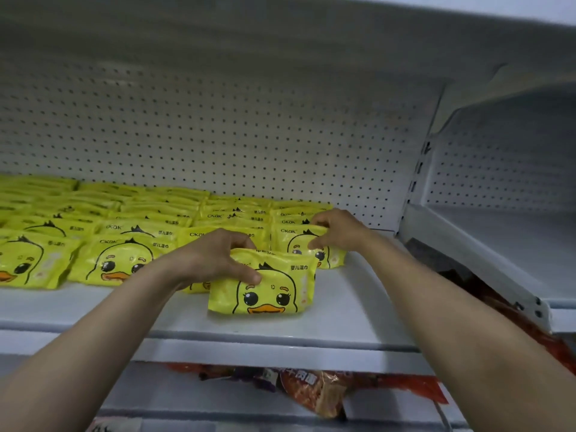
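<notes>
Shelf: I am working at the right end of a white shelf [358, 307] with a pegboard back [218, 120]; bare deck shows in front of the stock here.
Rows: yellow duck packs [118, 260] lie flat and overlapping, running from the left edge of my view almost to the right upright.
Lower level: red and brown snack bags [311, 391] sit under the shelf, well apart from the work.
Front pack [271, 294]: stands alone on the bare deck ahead of the rows, printed face tipped toward me, long axis left to right along the shelf's front edge.
End pack [288, 238]: last in the front row, just behind and to the right of the front pack, which hides part of its lower edge.
Left hand [215, 257]: curled round the front pack's upper left corner, thumb on the printed face, fingers over the top edge.
Right hand [336, 232]: pinches the end pack's upper right part, thumb in front, fingers on top.
Governing relation: nearly the whole front pack lies right of and below my left fingers; that hand is the nearer one and the only one on it.
Judgement: seating this pack calls for a push backward, across its long axis, toward the row; held by one corner, it may swing.
</notes>
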Tool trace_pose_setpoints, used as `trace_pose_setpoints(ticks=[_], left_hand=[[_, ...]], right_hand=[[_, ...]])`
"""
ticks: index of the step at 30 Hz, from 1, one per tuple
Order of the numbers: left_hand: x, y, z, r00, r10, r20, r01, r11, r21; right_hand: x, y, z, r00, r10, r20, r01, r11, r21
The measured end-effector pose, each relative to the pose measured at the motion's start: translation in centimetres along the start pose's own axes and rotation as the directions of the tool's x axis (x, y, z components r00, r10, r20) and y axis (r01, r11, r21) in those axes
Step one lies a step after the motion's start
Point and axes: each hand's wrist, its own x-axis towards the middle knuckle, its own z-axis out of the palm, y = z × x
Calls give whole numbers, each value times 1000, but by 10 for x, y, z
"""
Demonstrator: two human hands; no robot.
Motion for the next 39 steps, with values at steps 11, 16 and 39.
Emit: trace_pose_setpoints(ticks=[11,16,39], left_hand=[[14,34,24,997,53,-60,-58,995,-84],[26,45,34,993,60,-105,-74,989,-132],[37,-25,63,913,103,-395,233,662,712]], right_hand=[[-43,-29,-21,989,-148,-29,145,880,452],[-68,-36,-31,935,-204,289,98,935,342],[-24,-4,2,995,-59,-80,58,998,-14]])
